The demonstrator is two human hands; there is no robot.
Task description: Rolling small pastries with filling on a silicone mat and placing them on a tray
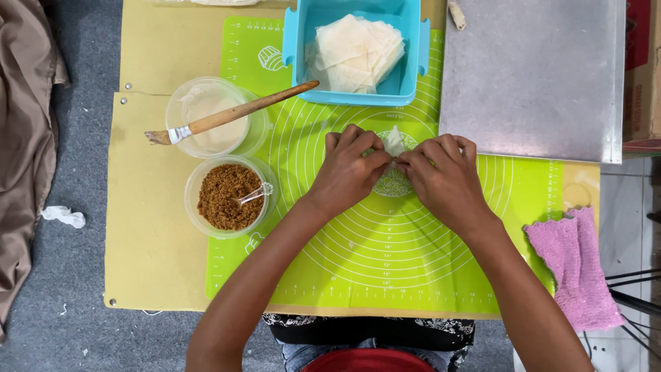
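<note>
- Left hand (351, 169) and right hand (444, 176) are meeting at the centre of the green mat (385, 275), fingers curled inward and pinching a small white wrapper (394, 141) between the fingertips.
- The wrapper is lying on the mat's innermost ring, just below the blue tub (303, 55); only its upper tip is showing above the knuckles, the rest being hidden under the fingers.
- Judged from its look, the wrapper is thin, light and limp: it is likely bending at any touch and tearing if pulled hard. Holding it at the folded edges with fingertip pads, not nails, seems the safest grip.
- The tub is holding a stack of sheets (354, 52), pale and square, lying loosely fanned; each probably peels off by one corner.
- A brush (231, 116) with a wooden handle is resting across a clear bowl (196, 103) of whitish paste; damp paste would be making the wrapper tackier and softer where applied.
- A second clear cup (193, 207) is holding brown crumbly filling (224, 196) with a small spoon (253, 195) standing in it.
- A metal tray (530, 76) is lying to the right of the tub, and a pink cloth (575, 265) is lying at the mat's right edge, near the right forearm.
- All of this is resting on a tan board (148, 227).
</note>
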